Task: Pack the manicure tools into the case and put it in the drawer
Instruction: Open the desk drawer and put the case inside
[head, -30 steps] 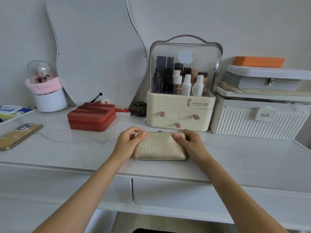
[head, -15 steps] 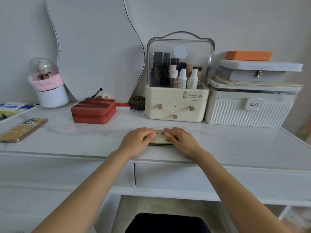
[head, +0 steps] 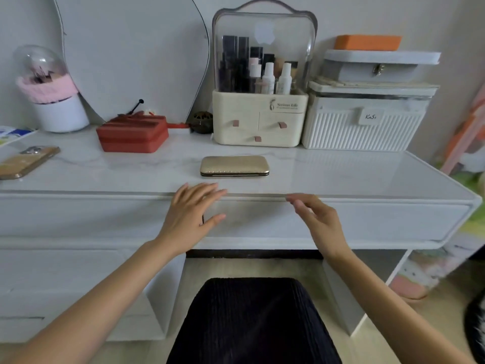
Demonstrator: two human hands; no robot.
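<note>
Gold case point(head: 234, 165) lies closed & flat on the desk top point(head: 341, 174), near the front edge, w/ no hand on it; half a sec ago both hands pressed on it. Packing looks done, drawer next. Left hand point(head: 193, 215) & right hand point(head: 316, 219), both loose and holding nothing, hover at the drawer front point(head: 380, 222), just nearer than the case.
</note>
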